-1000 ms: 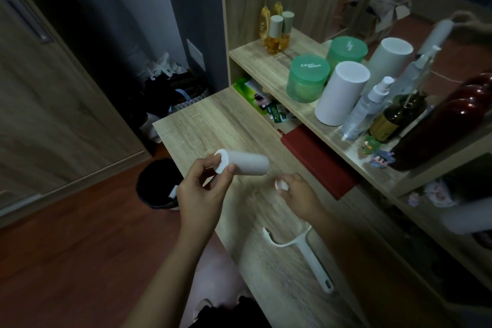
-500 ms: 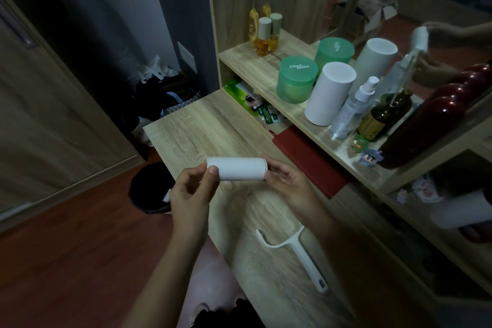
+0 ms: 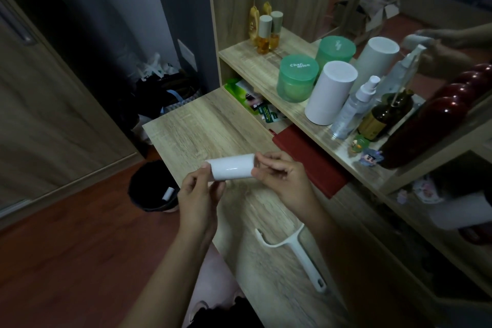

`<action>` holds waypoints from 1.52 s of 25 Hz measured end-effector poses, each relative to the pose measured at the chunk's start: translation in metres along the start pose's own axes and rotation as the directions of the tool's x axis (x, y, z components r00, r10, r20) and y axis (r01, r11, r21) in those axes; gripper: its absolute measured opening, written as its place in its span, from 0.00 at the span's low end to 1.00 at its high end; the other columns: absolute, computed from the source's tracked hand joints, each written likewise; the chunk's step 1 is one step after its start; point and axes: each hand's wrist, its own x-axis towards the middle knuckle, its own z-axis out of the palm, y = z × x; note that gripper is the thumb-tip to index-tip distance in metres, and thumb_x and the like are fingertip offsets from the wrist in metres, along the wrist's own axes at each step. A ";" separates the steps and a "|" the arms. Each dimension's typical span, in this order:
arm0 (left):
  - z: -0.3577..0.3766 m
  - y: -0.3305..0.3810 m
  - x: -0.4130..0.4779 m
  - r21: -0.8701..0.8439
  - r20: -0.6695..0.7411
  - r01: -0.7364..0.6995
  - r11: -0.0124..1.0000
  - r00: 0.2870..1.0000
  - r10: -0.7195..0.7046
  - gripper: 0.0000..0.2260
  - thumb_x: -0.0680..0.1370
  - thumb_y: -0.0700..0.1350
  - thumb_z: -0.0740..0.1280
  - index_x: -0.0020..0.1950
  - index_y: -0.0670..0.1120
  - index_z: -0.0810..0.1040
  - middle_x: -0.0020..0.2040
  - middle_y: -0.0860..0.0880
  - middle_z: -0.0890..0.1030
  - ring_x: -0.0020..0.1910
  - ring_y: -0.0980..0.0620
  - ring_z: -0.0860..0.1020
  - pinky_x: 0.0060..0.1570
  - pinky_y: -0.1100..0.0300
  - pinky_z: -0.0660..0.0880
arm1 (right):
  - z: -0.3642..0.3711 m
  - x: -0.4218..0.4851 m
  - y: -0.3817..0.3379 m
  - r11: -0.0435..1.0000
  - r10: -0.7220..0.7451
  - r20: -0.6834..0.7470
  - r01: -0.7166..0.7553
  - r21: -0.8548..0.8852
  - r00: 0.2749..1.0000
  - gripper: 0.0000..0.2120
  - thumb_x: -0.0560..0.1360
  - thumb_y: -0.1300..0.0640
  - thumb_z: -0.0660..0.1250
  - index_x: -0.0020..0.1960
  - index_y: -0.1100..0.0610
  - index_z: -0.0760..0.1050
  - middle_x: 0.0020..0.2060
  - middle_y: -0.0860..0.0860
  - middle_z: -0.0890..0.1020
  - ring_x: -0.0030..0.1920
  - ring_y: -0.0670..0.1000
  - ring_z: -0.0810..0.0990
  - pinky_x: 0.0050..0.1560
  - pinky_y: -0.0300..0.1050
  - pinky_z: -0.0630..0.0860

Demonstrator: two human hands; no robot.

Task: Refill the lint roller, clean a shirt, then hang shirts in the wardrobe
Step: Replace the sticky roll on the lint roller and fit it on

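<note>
I have both hands up over the wooden desk (image 3: 207, 125), with the white refill roll (image 3: 231, 167) held level between them, clear of the desktop. My left hand (image 3: 198, 194) pinches the roll's left end: its thumb and forefinger (image 3: 206, 165) are curled close round the rim, and the other fingers are folded loosely under it. My right hand (image 3: 285, 178) grips the opposite end, with its fingertips (image 3: 262, 161) bunched narrow against the edge. Something clear seems to sit just under those tips, but I cannot tell whether it is a film or only the end of the roll.

The lint roller handle (image 3: 303, 258) lies flat on the desk, nearer to me than the right fingers and apart from them. Its bare hooked arm points back toward the left hand and its grip points away to the right. Left of the left fingers and lower down, a black bin (image 3: 149, 184) stands on the floor against the desk edge, with a small white piece (image 3: 168, 193) in it. Just right of the right fingers a red notebook (image 3: 314, 165) lies under the edge of the shelf. Beyond both sets of fingers, on the shelf, stand a green jar (image 3: 297, 80), a white cylinder (image 3: 330, 93) and a spray bottle (image 3: 351, 112).
</note>
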 end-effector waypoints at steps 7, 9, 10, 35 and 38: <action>0.018 -0.003 0.017 -0.168 0.042 0.320 0.933 0.947 -0.317 0.11 0.77 0.41 0.66 0.58 0.38 0.73 0.55 0.41 0.77 0.56 0.47 0.79 0.41 0.57 0.81 | -0.002 -0.008 -0.009 0.999 -0.041 -0.107 0.039 -0.023 0.993 0.12 0.72 0.53 0.69 0.53 0.43 0.73 0.54 0.42 0.79 0.54 0.43 0.79 0.53 0.42 0.76; 0.022 -0.004 0.016 -0.187 0.056 0.384 0.904 0.923 -0.381 0.11 0.76 0.41 0.67 0.56 0.38 0.74 0.53 0.40 0.78 0.57 0.44 0.78 0.38 0.59 0.82 | -0.010 -0.015 0.000 0.990 -0.057 -0.248 0.023 -0.139 0.967 0.14 0.72 0.50 0.67 0.57 0.45 0.73 0.57 0.43 0.77 0.57 0.45 0.77 0.54 0.42 0.76; 0.024 -0.004 0.014 -0.185 0.059 0.401 0.897 0.916 -0.398 0.09 0.76 0.41 0.67 0.54 0.39 0.74 0.51 0.40 0.78 0.56 0.44 0.79 0.36 0.60 0.82 | -0.016 -0.020 0.008 0.969 -0.052 -0.341 -0.035 -0.244 0.939 0.15 0.72 0.49 0.67 0.58 0.47 0.73 0.58 0.45 0.77 0.57 0.47 0.77 0.53 0.43 0.75; 0.003 -0.006 0.036 0.317 0.229 0.212 0.924 0.929 -0.292 0.04 0.78 0.42 0.64 0.51 0.47 0.76 0.52 0.44 0.78 0.50 0.50 0.77 0.56 0.55 0.74 | -0.024 -0.031 -0.018 0.506 0.007 -0.100 -0.090 -0.858 0.995 0.19 0.81 0.45 0.46 0.52 0.53 0.72 0.28 0.48 0.73 0.32 0.54 0.74 0.37 0.46 0.69; 0.007 -0.004 0.031 0.373 0.320 0.124 0.920 0.913 -0.253 0.05 0.78 0.41 0.63 0.50 0.48 0.78 0.46 0.48 0.79 0.45 0.53 0.77 0.50 0.58 0.74 | -0.020 -0.023 -0.021 0.455 0.010 -0.080 -0.076 -0.887 0.997 0.19 0.81 0.45 0.45 0.57 0.52 0.72 0.31 0.47 0.73 0.34 0.53 0.72 0.40 0.44 0.63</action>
